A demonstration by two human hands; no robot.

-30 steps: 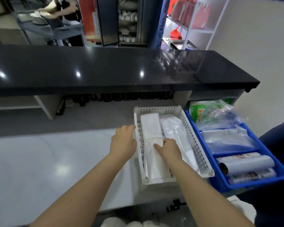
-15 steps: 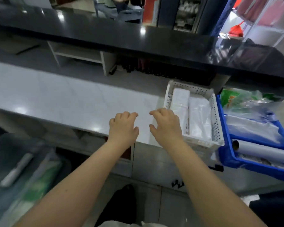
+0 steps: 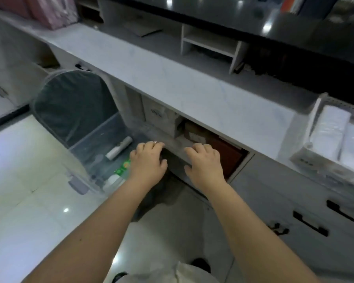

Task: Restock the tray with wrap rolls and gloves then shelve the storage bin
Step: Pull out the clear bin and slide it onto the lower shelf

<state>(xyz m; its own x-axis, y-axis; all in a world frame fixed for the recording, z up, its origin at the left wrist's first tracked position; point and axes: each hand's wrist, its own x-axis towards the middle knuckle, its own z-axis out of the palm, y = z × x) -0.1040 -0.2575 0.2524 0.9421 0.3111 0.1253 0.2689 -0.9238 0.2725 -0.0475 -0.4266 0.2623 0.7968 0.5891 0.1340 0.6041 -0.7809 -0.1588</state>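
Both hands, left (image 3: 148, 160) and right (image 3: 205, 162), rest fingers-spread, gripping nothing, on the clear plastic storage bin's (image 3: 94, 139) near rim. Recommended: grip evenly, keep the bin level, slide squarely into the open under-counter shelf (image 3: 223, 152).

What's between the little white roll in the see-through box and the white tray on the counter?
In the head view, both hands: the left hand and right hand sit on the clear storage bin's near edge, between the white roll and the white tray.

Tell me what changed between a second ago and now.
Both hands left the white tray on the counter and dropped left to the clear storage bin on the floor; the left hand and right hand now rest on its near rim. The tray stays on the counter, packed with white packs.
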